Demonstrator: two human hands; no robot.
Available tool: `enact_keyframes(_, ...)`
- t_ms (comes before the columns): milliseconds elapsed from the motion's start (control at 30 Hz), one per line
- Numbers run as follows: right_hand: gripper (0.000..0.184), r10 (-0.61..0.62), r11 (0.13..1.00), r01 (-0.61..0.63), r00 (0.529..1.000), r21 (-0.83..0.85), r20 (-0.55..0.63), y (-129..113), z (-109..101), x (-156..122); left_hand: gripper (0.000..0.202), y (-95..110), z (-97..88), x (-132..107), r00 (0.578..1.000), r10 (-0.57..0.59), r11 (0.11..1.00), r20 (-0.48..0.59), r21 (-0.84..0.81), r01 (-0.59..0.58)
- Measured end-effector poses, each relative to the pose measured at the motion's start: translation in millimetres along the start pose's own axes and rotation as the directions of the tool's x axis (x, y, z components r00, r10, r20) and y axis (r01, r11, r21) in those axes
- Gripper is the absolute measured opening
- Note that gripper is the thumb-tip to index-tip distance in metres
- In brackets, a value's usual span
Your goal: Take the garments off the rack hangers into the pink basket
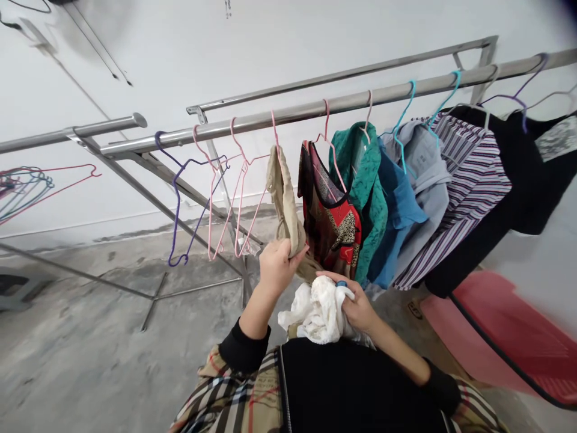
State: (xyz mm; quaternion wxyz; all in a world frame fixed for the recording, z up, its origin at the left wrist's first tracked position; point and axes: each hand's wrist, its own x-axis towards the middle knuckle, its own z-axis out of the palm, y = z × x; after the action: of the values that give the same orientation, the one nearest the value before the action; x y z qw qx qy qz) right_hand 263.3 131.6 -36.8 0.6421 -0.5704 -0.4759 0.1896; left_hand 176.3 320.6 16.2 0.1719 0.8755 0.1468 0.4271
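My left hand [278, 264] is closed on the lower end of a beige garment [283, 201] that hangs from a pink hanger [276, 133] on the steel rail [252, 123]. My right hand [356, 307] grips a bundle of white cloth [318, 313] against my chest, and a small blue thing shows at my fingertips. Right of the beige garment hang a red patterned top [331, 222], a green top [369, 180], a blue shirt [399, 210], a grey shirt [426, 168], a striped shirt [469, 186] and a black garment [527, 180].
Empty pink and purple hangers [211, 198] hang on the rail to the left. More hangers [27, 186] hang on a second rack at far left. A pink basket [509, 337] sits at lower right. White wall behind, bare concrete floor [90, 337] below.
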Motion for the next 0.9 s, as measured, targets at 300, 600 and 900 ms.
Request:
enact_keyframes(300,0.056,0.017,1.000,-0.017,1.000,0.000,-0.003,-5,1,0,0.015,-27,-12.4,-9,0.935,0.346,0.937,0.073,-0.075,-0.341)
enact_keyframes(600,0.063,0.046,0.999,-0.046,0.999,-0.021,0.014,-8,3,3,0.018,-42,1.6,-27,0.905,0.406,0.907,-0.125,-0.067,-0.416)
enact_keyframes(900,0.059,0.055,0.998,-0.054,0.998,-0.033,0.019,-5,4,4,0.008,-40,0.9,-41,0.852,0.231,0.918,-0.471,-0.185,-0.351)
